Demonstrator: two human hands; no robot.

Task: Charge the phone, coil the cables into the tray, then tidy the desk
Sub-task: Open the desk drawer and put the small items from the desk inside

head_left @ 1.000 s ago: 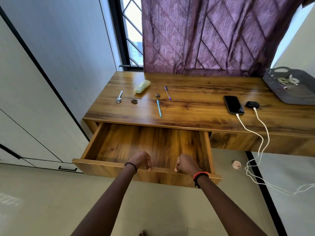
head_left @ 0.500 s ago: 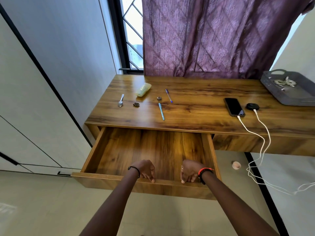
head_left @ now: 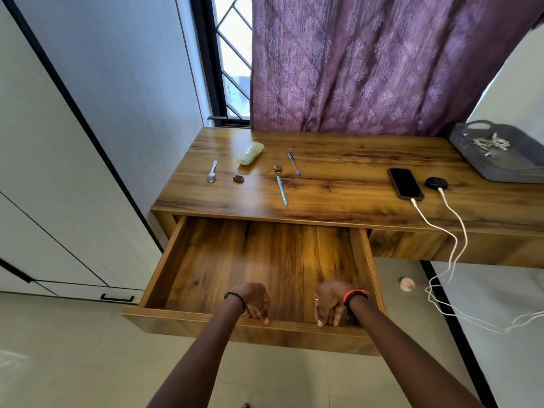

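Nearest, 6 o'clock: left hand (head_left: 253, 300) and right hand (head_left: 329, 301), both with fingers curled down and hooked on the front rim of the drawer (head_left: 191, 315). The drawer stands pulled well out and nothing shows inside it.

12 o'clock from the hands, on the desk (head_left: 338, 184): blue pen (head_left: 281, 190), then a small round piece (head_left: 277, 169) and purple pen (head_left: 293, 163).
11 o'clock: spoon (head_left: 212, 172), a small dark piece (head_left: 238, 178), yellow case (head_left: 250, 149).
2 o'clock: phone (head_left: 405, 184), white cable (head_left: 435, 228) plugged in.
Far 2 o'clock: tray (head_left: 506, 172) with a cable bundle (head_left: 490, 142) in it.

Judgement: charging and coiling are done; the loose items go into the drawer next. Pens are light, stiff and apt to roll, so pinch mid-barrel. The spoon is slick; take it by the handle. The small pieces need a fingertip pinch. The case is probably light and hollow; grip across its narrow sides.
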